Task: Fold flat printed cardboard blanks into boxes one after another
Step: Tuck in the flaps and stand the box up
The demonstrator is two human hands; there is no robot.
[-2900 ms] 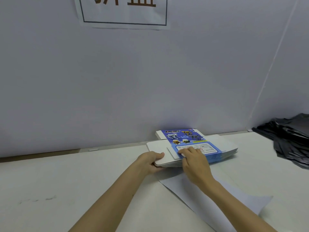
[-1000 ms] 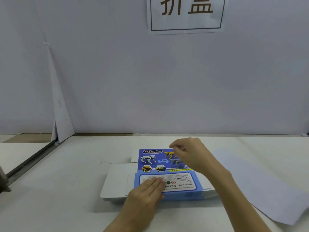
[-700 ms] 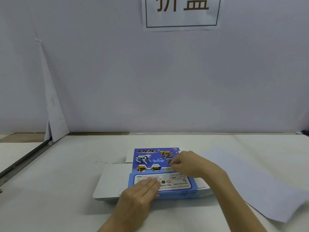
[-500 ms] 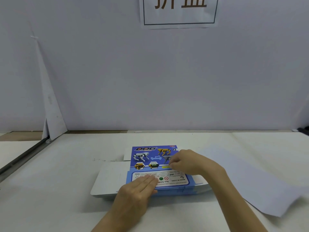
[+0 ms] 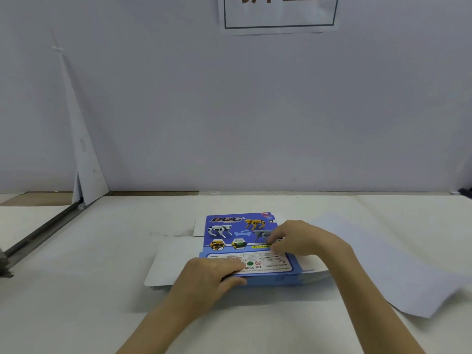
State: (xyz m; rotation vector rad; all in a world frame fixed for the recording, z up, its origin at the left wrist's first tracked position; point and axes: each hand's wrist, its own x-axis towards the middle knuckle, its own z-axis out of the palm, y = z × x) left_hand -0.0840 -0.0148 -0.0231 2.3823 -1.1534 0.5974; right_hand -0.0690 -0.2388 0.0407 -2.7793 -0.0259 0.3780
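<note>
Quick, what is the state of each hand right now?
Left hand: open, fingers flat on the stack of blanks.
Right hand: closed, pinching the top blank.

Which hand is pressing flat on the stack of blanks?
The left hand, fingers straight on the stack at its near edge; the right hand pinches at its printed top with curled fingers.

light: bright, even, cool cast, from above | shadows: soft, faint, on table [image 5: 107, 297] under arms [image 5: 163, 325] and sheet [image 5: 408, 272] edge | focus: mildly soft, fine print on blank [image 5: 229, 233] smeared | edges: wide-angle bowing
</note>
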